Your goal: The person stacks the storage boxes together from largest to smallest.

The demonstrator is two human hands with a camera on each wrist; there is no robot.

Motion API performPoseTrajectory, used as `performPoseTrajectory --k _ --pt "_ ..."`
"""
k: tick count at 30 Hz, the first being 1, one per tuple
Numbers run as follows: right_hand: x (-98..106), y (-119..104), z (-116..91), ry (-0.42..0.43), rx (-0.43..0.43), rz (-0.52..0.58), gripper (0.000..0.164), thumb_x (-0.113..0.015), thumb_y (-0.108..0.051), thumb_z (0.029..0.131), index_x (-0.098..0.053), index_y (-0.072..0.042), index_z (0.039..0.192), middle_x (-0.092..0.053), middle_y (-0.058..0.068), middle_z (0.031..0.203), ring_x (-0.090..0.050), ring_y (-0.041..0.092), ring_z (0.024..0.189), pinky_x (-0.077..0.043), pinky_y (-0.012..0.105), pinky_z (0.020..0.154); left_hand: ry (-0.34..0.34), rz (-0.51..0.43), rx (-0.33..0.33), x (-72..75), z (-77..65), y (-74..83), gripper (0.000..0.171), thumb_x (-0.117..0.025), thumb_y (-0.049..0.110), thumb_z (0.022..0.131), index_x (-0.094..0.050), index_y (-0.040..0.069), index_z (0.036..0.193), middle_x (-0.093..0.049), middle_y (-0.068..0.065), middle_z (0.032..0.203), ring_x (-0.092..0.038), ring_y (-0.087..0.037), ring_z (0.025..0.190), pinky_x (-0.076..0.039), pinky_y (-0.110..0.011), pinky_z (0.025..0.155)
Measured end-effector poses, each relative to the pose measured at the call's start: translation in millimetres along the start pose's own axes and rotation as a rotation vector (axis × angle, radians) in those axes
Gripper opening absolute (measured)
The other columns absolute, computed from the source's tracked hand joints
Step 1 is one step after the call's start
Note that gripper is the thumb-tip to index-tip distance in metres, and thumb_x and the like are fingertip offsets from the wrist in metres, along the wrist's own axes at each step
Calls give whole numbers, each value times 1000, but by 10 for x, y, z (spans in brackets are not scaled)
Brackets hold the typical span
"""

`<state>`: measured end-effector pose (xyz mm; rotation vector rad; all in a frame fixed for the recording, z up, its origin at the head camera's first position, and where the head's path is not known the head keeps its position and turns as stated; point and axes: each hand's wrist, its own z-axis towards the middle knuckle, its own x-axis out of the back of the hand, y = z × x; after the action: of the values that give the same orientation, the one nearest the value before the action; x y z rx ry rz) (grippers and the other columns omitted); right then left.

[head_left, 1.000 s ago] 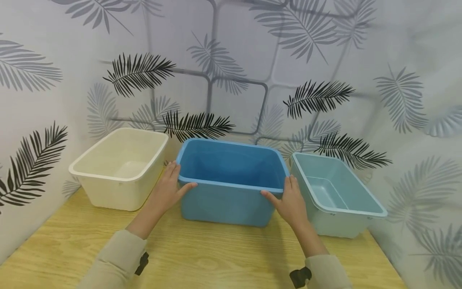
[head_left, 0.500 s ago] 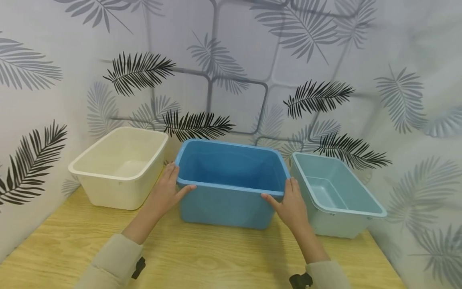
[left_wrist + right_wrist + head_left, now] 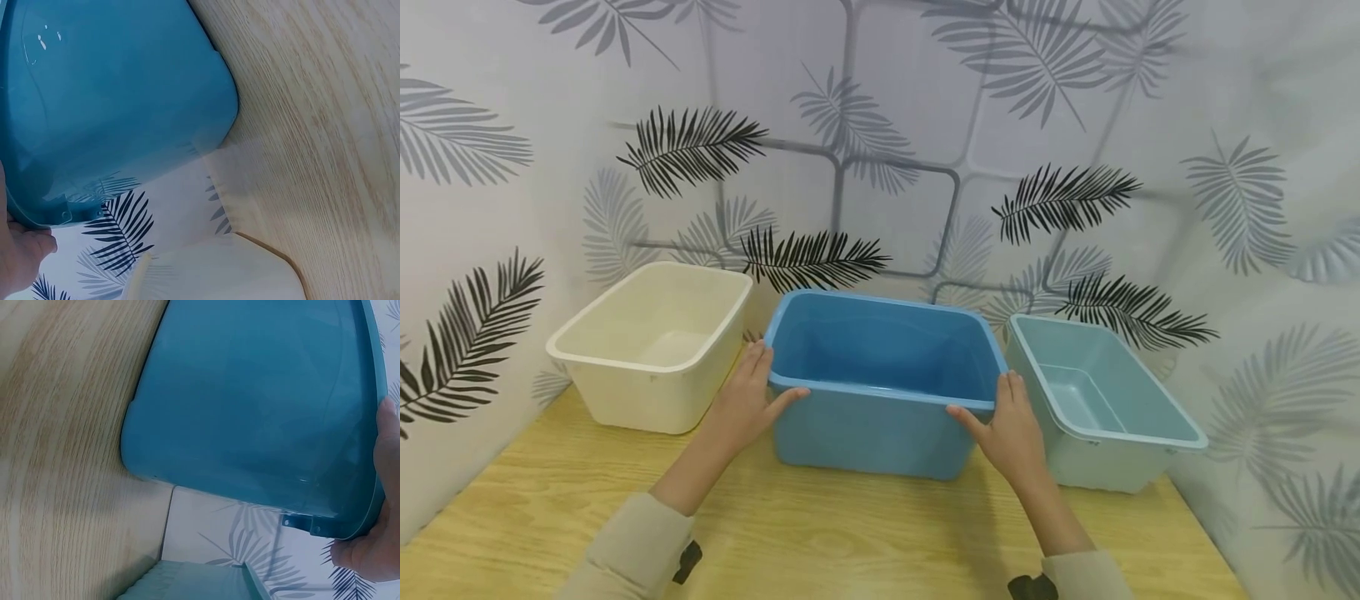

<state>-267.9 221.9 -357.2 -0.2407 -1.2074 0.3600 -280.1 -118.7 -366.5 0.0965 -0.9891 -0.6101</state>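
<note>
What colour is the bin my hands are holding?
The rectangular plastic bin is blue, clearest in the head view.

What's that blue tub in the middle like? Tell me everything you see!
The blue tub looks like shiny plastic: deep, with rounded corners, a lighter rim and little tabs under it. I see nothing inside. It sits upright on the wood-grained table, between the cream tub and the pale teal tub. The left hand and right hand hold its near corners, thumbs in front.
</note>
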Motion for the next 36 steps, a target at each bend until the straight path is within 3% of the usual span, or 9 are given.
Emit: performPoseTrajectory --k 36 --pt "72 -78 -243 25 14 -18 97 -58 -57 82 -24 15 139 -21 32 147 -24 44 136 -35 57 102 26 16 -8 100 -207 83 83 -67 44 80 -40 -17 129 -40 -34 136 -35 -44 131 -39 -52 101"
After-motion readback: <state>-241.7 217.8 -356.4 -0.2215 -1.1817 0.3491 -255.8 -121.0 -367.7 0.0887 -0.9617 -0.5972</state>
